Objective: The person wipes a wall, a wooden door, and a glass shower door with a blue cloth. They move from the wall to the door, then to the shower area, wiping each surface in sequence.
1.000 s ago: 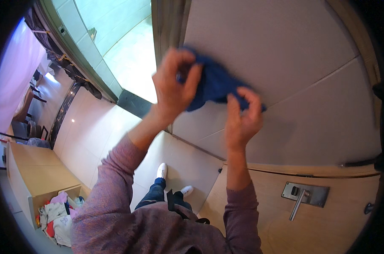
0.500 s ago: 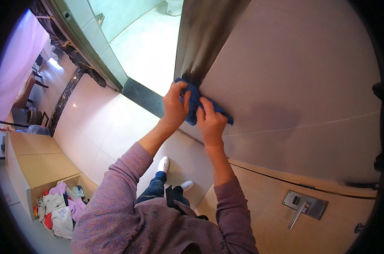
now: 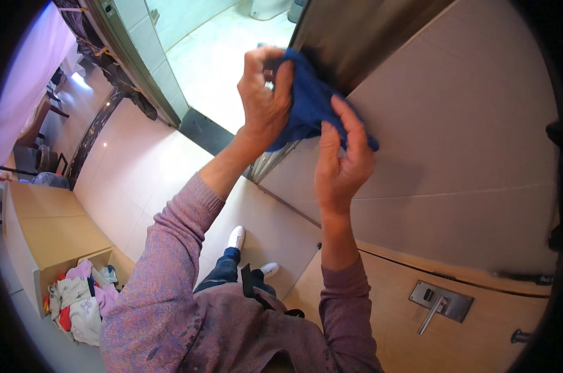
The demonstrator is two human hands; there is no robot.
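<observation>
A blue cloth is bunched between both hands, held up against the edge of a grey wall panel. My left hand grips the cloth's upper left part with fingers curled over it. My right hand pinches its lower right part, thumb and fingers on the fabric. Both arms wear a mauve knitted sleeve.
A wooden door with a metal lever handle stands at the lower right. A wooden cabinet at the lower left holds a heap of clothes. A glass partition borders a pale tiled floor. My white shoes show below.
Both hands with the cloth dropped to the dark panel's edge half a second ago, then rose again; the cloth now sits higher, at the top of that edge.
</observation>
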